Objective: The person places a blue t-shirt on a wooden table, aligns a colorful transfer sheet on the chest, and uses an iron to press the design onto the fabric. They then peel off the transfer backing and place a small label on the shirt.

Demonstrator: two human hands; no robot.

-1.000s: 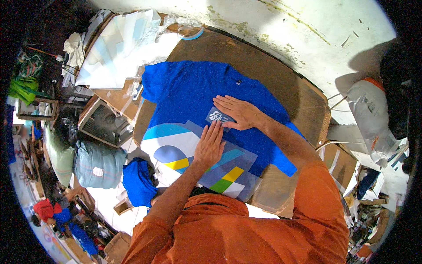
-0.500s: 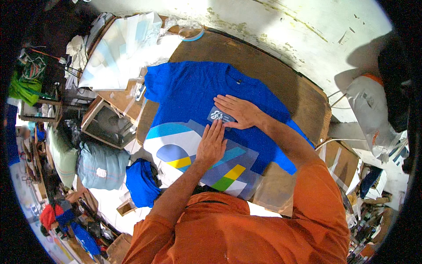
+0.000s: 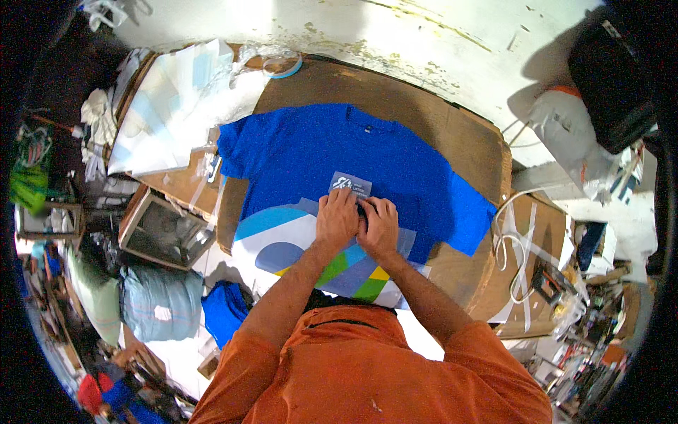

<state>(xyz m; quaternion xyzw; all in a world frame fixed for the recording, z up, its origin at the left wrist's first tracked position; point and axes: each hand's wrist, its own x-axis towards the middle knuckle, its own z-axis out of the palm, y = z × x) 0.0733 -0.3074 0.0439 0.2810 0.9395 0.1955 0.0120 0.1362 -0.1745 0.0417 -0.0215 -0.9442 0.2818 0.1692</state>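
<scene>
A blue T-shirt (image 3: 413,166) lies spread flat on a brown board, its collar at the far side. On its chest is a small clear transfer film (image 3: 361,188) with a white print. Covering the lower part of the shirt is a larger film (image 3: 282,230) with a print in blue, white, yellow and green. My left hand (image 3: 337,219) and my right hand (image 3: 378,226) meet side by side at the small film's near edge. Both have bent, closed fingers with the tips down at the films. What they pinch, if anything, is hidden under the fingers.
Printed film sheets (image 3: 166,113) and a tape roll (image 3: 284,66) lie at the far left. A wooden-framed screen (image 3: 168,227), a stuffed bluish sack (image 3: 161,300) and folded blue cloth (image 3: 224,311) are leftward. A white cable (image 3: 503,247) loops on the right beside a grey bag (image 3: 575,138).
My right hand has left the far side of the small film and come nearer, beside my left hand. Fingers that lay flat are now bent. The view has shifted a little.
</scene>
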